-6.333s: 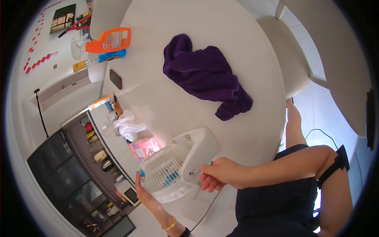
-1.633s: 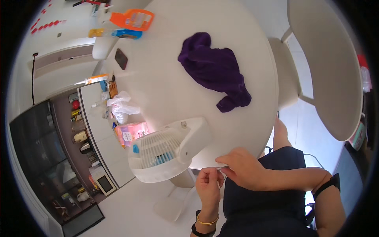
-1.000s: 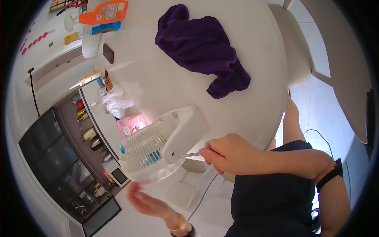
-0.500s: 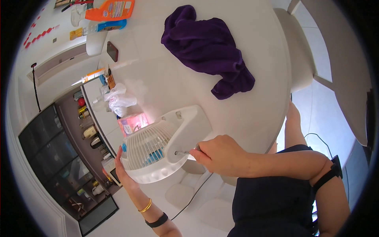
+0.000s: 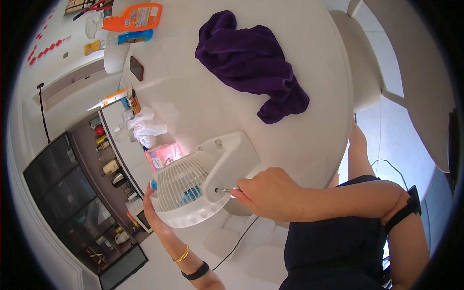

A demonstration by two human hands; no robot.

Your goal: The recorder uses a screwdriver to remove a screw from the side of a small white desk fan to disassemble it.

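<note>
A white electric fan with a slatted round housing lies tilted at the table's near left edge, blue parts showing through its slats. My left hand is closed around the rim of the housing, its fingers partly hidden behind it. In my right hand is a screwdriver; its thin metal shaft points left into a round recess on the side of the fan. Most of the handle is covered by my fingers. The screw, if there is one, cannot be made out.
A crumpled purple cloth lies on the white table. Along its far left are a phone, orange and blue bottles, a plastic bag and a pink package. A cord hangs below the fan.
The view has shifted slightly, and the fan sits a little lower in it. My right hand has turned slightly, with the screwdriver's tip still in the recess. The left hand keeps its hold.
</note>
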